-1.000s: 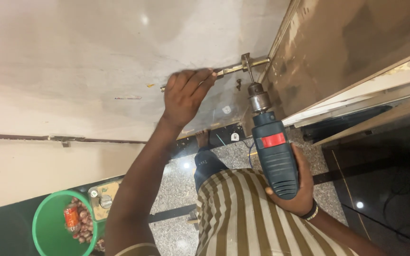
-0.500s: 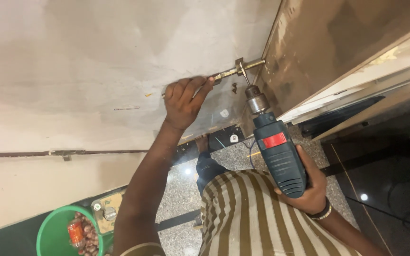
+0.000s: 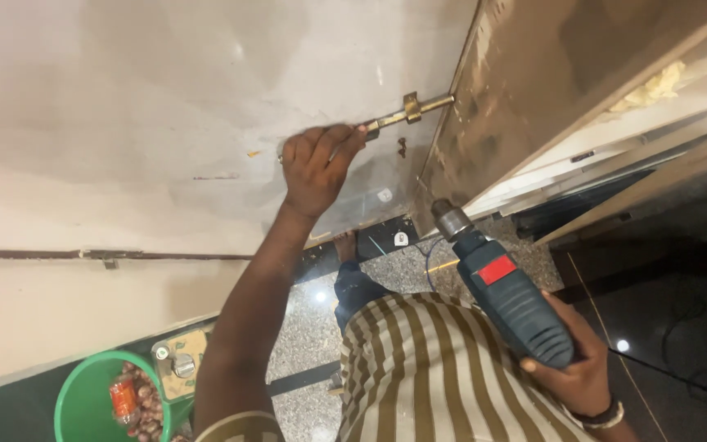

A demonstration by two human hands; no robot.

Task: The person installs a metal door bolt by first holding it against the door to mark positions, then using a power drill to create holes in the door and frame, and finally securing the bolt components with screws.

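Head view: your left hand [image 3: 314, 168] pinches the brass bolt [image 3: 407, 110] flat against the pale door panel [image 3: 124, 98]. Your right hand [image 3: 578, 372] grips the blue drill [image 3: 505, 295], held off the work. Fixing stage, apparently; next, align drill squarely on the bolt's mounting point.

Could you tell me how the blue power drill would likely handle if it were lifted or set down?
The blue power drill looks rigid and probably front-heavy, given its metal chuck. The right hand wraps the rear only, so it might tip forward. Its rounded body could roll if laid on the polished floor.
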